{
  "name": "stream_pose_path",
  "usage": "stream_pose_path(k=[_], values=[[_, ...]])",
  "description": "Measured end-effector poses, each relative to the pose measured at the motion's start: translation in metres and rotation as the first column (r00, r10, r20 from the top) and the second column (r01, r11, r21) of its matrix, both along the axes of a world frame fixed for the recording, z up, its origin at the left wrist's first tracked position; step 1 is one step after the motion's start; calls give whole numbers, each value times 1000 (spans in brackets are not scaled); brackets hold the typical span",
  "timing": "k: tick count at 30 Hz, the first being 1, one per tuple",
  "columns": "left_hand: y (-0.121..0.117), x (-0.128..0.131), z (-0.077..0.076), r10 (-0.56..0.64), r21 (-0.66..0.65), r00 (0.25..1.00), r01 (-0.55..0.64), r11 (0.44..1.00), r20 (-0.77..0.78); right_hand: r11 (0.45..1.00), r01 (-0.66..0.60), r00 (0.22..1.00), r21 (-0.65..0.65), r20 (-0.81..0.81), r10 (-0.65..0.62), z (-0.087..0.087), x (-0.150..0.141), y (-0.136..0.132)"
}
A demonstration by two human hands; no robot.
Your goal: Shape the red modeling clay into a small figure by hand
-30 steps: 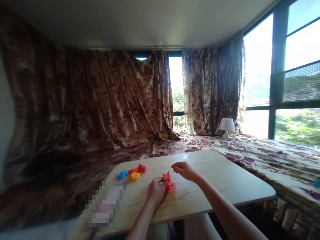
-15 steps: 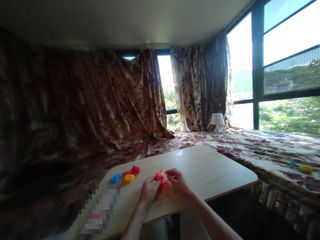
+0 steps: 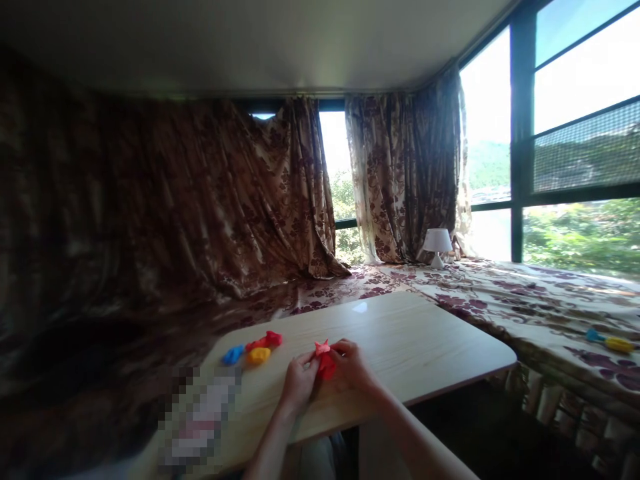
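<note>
Between my two hands, just over the table (image 3: 425,347), is a crumpled red piece (image 3: 326,368) with a lighter pink, pointed top. What it is made of I cannot make out. My left hand (image 3: 300,381) grips its left side between thumb and fingers. From the right, my right hand (image 3: 352,363) pinches it near the pink top, its fingertips partly hidden. To the left on the table lie similar small lumps: a blue one (image 3: 233,355), a yellow one (image 3: 259,356) and a red one (image 3: 271,339), close together.
A blurred flat item (image 3: 203,420) lies at the table's left edge. Beyond the table is a ledge with floral cloth (image 3: 480,293), bearing a white lamp (image 3: 437,241) and a blue and yellow piece (image 3: 619,345). Patterned curtains (image 3: 280,200) hang behind, with windows at right.
My right hand has come in from slightly apart and now pinches the red piece. Its pink top has shifted and looks more upright. My left hand keeps its grip.
</note>
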State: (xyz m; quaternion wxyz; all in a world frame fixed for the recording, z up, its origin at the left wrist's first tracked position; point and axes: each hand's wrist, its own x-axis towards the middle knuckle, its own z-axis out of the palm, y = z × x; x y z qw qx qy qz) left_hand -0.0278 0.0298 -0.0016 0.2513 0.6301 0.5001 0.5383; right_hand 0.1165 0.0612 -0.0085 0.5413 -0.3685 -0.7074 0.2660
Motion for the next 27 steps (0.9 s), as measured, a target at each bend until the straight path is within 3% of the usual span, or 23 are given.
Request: stream_pose_path(k=[6,14,20,27], values=[[-2,1,0,-18,1,1000,18,1000,-4,999,43,999,22,31,-44,1,2,-3],[-4,1,2,76,-39,996,-74,996,47,996,89,996,-15,24,-88,-11,4,6],[-2,2,0,100,-22,994,-99,995,37,988,146,988,-52,-38,-148,-11,9,5],[-2,-2,-2,133,-8,989,-133,991,58,995,95,995,-41,46,-93,-9,10,1]])
